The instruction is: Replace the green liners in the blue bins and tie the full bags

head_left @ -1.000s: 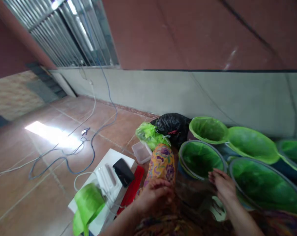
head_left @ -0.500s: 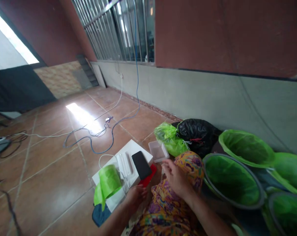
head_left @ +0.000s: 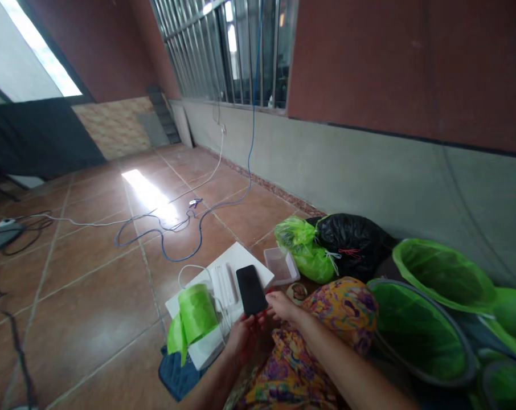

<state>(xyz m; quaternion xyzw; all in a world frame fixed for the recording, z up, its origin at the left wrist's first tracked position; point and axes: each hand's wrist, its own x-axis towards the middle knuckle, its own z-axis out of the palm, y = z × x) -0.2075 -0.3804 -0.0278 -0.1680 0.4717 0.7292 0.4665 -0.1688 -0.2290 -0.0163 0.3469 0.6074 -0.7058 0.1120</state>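
Observation:
My left hand (head_left: 243,335) is at the lower edge of a black phone (head_left: 250,289), its fingers curled inward. My right hand (head_left: 281,306) reaches in from the right, its fingers closed at the edge of a flat red thing (head_left: 264,312) beside the phone. Most of that red thing is hidden by the phone and my fingers. Under the phone is a white box (head_left: 237,255), which also bears a white slim device (head_left: 224,283) and a roll of green plastic bags (head_left: 198,313). A dark blue quilted cloth (head_left: 179,373) lies partly beneath the box.
A clear plastic tub (head_left: 281,265) stands behind my right hand, near a tied green bag (head_left: 303,247) and a black bag (head_left: 352,239). Green-lined bins (head_left: 424,336) stand at the right. Blue and white cables (head_left: 200,233) run over the tiled floor. A patterned cloth covers my knee (head_left: 347,313).
My right hand has come down and left from above my knee to the red thing by the phone. My left hand has shifted closer to the phone's lower edge. The view has turned slightly.

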